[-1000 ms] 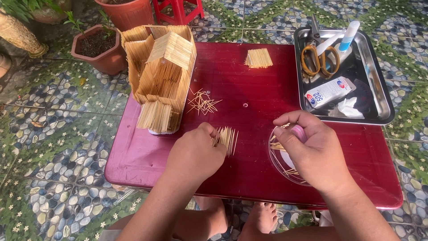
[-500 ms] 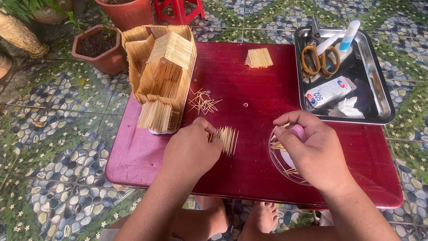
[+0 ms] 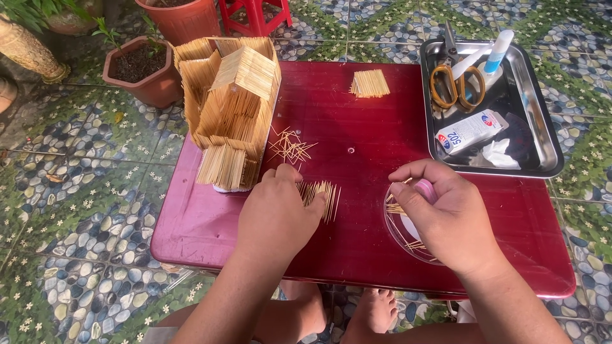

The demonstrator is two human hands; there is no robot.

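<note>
Low red table set on pebble-pattern tiles, seen from straight above. Left hand flat on the near-middle of it, fingers pressed together and curled onto a small fanned row of toothpicks, holding them down; fingertips hidden under the knuckles. Right hand just to the right, over a clear round lid with a few sticks in it, thumb and forefinger pinching something small and pink — can't tell what exactly.

Around all that: toothpick house model standing at the far left, close to the left hand. Loose scatter of toothpicks between house and hand. Neat glued panel at the far edge. Metal tray far right, carrying scissors, a glue tube and a pen-like bottle. Terracotta pots off the table, far left.
</note>
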